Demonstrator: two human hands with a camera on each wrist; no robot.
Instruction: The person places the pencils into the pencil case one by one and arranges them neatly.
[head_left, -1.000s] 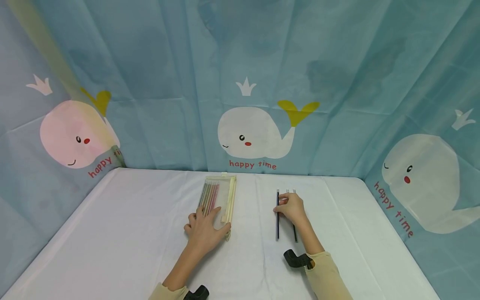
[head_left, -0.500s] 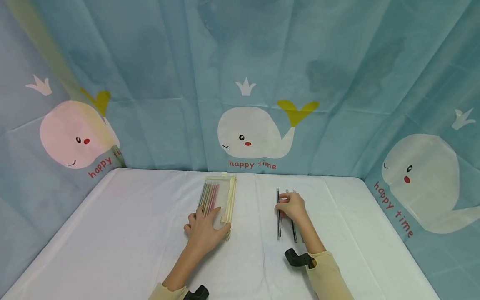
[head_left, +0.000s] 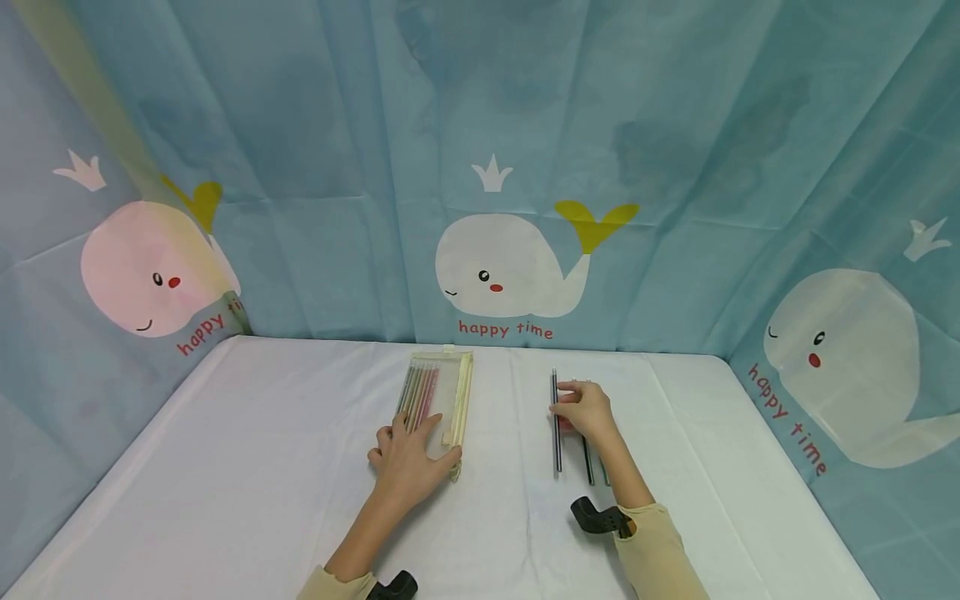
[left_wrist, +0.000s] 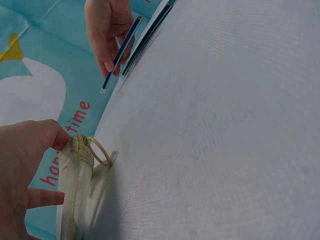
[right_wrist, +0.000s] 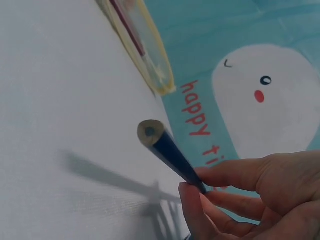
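My left hand (head_left: 411, 462) spans the near end of a clear, pale-yellow-edged zip pencil case (head_left: 450, 387), thumb by the zipper edge and fingers over the left side. Inside lie several coloured pencils (head_left: 422, 387). In the left wrist view the thumb touches the case's zipper end (left_wrist: 77, 155), near a yellow pull loop (left_wrist: 102, 152). My right hand (head_left: 588, 412) pinches a dark blue, unsharpened pencil (right_wrist: 172, 157) between thumb and fingertips, raised off the table. Under that hand lie other dark pencils (head_left: 588, 462), partly hidden.
A white cloth (head_left: 247, 475) covers the table. Behind and beside it hangs a blue curtain (head_left: 322, 250) with whale prints. Black wrist cameras (head_left: 596, 517) sit at both cuffs.
My right hand has lifted the blue pencil slightly, and its far end now sits higher in the head view. More of the dark pencils beneath shows. The left hand has stayed on the case.
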